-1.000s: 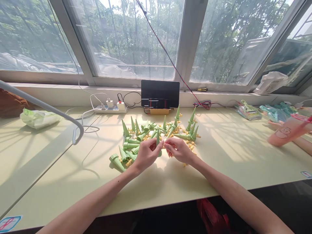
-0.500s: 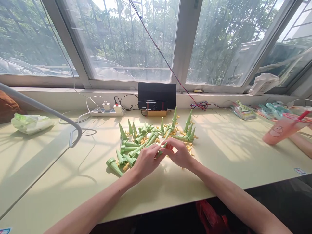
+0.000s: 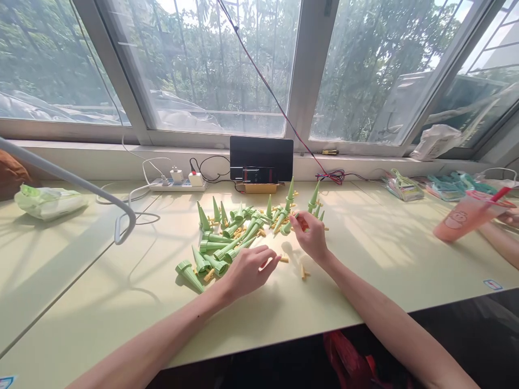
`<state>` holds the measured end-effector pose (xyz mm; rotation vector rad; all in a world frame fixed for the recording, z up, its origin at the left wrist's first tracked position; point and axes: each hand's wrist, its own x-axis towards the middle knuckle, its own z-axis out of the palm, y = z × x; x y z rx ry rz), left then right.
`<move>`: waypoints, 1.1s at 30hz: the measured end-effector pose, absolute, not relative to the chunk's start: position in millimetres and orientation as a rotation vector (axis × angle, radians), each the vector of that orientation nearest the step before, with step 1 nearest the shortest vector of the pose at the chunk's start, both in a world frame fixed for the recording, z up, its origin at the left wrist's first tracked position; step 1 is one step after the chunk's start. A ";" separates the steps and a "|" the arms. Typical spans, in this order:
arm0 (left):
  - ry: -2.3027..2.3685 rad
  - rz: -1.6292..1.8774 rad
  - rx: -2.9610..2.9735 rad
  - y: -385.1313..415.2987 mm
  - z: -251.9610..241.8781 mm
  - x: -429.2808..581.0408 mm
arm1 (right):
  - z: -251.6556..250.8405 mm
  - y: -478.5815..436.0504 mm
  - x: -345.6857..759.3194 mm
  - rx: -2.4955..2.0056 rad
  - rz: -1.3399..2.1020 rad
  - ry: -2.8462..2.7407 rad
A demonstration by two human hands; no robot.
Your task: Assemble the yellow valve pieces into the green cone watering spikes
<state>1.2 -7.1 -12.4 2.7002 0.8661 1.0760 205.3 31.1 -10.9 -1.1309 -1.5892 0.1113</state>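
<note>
My right hand [image 3: 310, 235] is closed at the near right side of the pile, its fingertips on a green plastic cone spike [image 3: 286, 229] that is partly hidden by the hand. My left hand [image 3: 252, 271] hovers over the table's middle with loosely bent fingers, and nothing shows in it. Left of it lie several green cone spikes with ribbed collars, among them one at the near end [image 3: 188, 274]. Small yellow valve pieces are scattered among them; a yellow piece [image 3: 303, 272] lies by my right wrist and another [image 3: 284, 259] just past my left fingertips.
Behind the pile a black tablet [image 3: 261, 156] leans near the window, with a phone before it. A power strip [image 3: 178, 185] with cables is at back left, beside a grey curved bar [image 3: 81, 178]. On the right stand a pink drink cup [image 3: 456, 221] and another person's arm [image 3: 500, 237].
My hands have separated. The right one moved up and right toward the upright spikes with the green spike; the left stayed low, its fingers now without a spike.
</note>
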 end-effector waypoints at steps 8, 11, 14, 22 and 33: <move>0.732 0.934 2.820 -12.1 -13.6 3.9 | -18.3 42.7 211.5 -1.220 0.195 -1.827; 0.709 0.906 2.836 -12.8 -14.1 3.9 | -20.0 43.9 212.3 -1.232 0.187 -1.824; 0.707 0.903 2.840 -14.0 -14.0 4.4 | -21.3 44.5 212.8 -1.245 0.174 -1.812; 0.682 0.884 2.816 -16.1 -14.0 5.0 | -22.6 44.9 213.0 -1.285 0.167 -1.795; 0.643 0.867 2.776 -16.4 -15.9 5.0 | -11.0 31.1 205.9 -1.247 0.150 -1.489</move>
